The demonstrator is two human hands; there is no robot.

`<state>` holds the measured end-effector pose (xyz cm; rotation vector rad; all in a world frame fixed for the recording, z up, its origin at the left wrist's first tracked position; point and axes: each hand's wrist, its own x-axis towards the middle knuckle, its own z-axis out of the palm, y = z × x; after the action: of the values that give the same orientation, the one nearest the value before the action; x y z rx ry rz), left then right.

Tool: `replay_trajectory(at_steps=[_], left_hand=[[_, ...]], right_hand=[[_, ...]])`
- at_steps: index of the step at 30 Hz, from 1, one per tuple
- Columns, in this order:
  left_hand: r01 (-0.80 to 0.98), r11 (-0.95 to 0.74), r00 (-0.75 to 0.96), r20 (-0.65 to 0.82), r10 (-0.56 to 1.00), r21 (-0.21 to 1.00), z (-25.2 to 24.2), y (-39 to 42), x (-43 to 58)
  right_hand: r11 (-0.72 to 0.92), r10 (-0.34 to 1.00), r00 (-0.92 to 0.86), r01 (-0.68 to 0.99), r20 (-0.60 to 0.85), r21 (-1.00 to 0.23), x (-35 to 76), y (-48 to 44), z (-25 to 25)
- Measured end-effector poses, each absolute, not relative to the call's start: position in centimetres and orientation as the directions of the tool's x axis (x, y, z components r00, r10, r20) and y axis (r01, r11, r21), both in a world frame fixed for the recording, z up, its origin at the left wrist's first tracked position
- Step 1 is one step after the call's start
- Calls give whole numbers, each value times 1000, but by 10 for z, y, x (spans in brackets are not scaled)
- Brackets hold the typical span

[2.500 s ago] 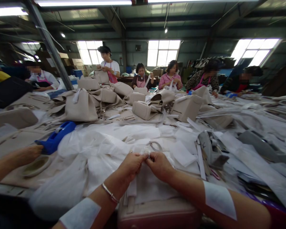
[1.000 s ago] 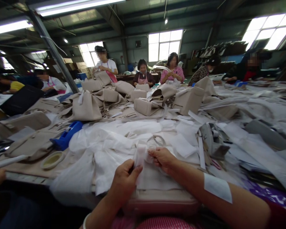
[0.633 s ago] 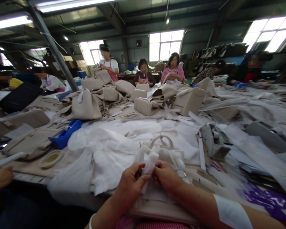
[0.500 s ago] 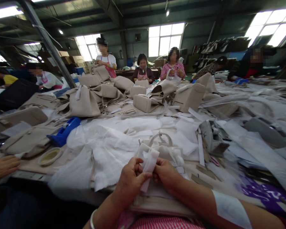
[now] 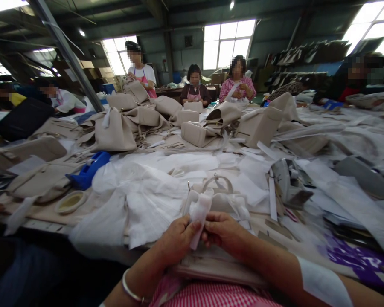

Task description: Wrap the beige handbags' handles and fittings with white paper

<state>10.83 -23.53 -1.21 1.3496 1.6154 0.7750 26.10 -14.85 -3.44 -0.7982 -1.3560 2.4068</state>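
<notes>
Between my hands stands a narrow strip of white foam-like wrapping [image 5: 201, 209], held over a beige handbag [image 5: 192, 269] at the table's near edge. My left hand [image 5: 178, 238] is closed on the strip, with the thumb across its front. On the other side, my right hand [image 5: 222, 232] pinches at the strip's right edge; its fingertips are partly hidden. Behind the strip rises the bag's curved handle [image 5: 219, 181], wrapped in part with translucent white material.
White sheets [image 5: 153, 200] spread over the table to the left. A blue tape dispenser [image 5: 89, 170] and a tape roll [image 5: 71, 201] lie there, a grey tape dispenser [image 5: 289, 181] on the right. Beige bags [image 5: 115, 132] are heaped behind; several co-workers sit or stand beyond.
My fingers have shifted slightly along the strip, which stays between both hands. At the far left, a neighbour's hand has drawn back toward the frame edge. The view has tilted a little.
</notes>
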Motion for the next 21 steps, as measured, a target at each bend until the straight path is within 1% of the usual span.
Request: replay_trajectory(at_steps=[1, 2, 3, 5, 6, 7, 9, 11, 12, 13, 15, 16, 17, 18, 19, 20, 21], left_hand=[[444, 218, -31, -228, 973, 869, -12, -236, 109], [472, 216, -42, -222, 974, 855, -12, -237, 110], [510, 213, -66, -209, 976, 833, -11, -237, 111], [584, 207, -110, -176, 978, 785, -12, -238, 113], [617, 200, -120, -160, 980, 761, -12, -238, 114], [646, 191, -121, -148, 982, 739, -12, -239, 115], [698, 175, -111, -136, 984, 694, -14, -240, 117], [743, 169, -103, -139, 985, 647, -16, -243, 119], [765, 169, -105, -138, 985, 622, -17, -244, 119], [786, 172, -111, -138, 984, 594, -18, -245, 120], [819, 189, -127, -149, 981, 542, -21, -246, 120], [828, 200, -133, -162, 978, 524, -22, -244, 119], [832, 209, -134, -181, 974, 514, -24, -242, 118], [831, 215, -127, -202, 971, 514, -26, -238, 117], [826, 216, -117, -216, 969, 521, -27, -235, 115], [818, 212, -110, -217, 970, 534, -29, -232, 114], [810, 202, -105, -203, 973, 550, -31, -229, 111]], right_hand=[[-426, 486, -796, 143, -360, -893, 265, -145, -30], [-284, 531, -766, 243, -363, -927, 269, -140, -25], [-121, 603, -729, 317, -323, -941, 273, -135, -20], [162, 727, -671, 370, -143, -915, 279, -126, -10], [251, 750, -660, 359, -55, -899, 280, -122, -5], [304, 755, -656, 343, 5, -889, 279, -119, -2], [338, 759, -650, 338, 43, -878, 275, -117, 1], [304, 778, -628, 347, 21, -887, 268, -117, -3], [239, 787, -616, 346, -28, -908, 265, -118, -6], [140, 783, -613, 335, -104, -932, 262, -119, -10], [-91, 733, -628, 291, -262, -952, 257, -120, -17], [-172, 702, -640, 271, -310, -947, 256, -120, -21], [-214, 681, -652, 260, -334, -942, 256, -120, -23], [-210, 672, -662, 260, -333, -942, 258, -119, -23], [-160, 682, -666, 267, -302, -950, 261, -117, -22], [-62, 714, -660, 276, -236, -959, 266, -115, -19], [76, 758, -639, 286, -131, -955, 274, -112, -15]])
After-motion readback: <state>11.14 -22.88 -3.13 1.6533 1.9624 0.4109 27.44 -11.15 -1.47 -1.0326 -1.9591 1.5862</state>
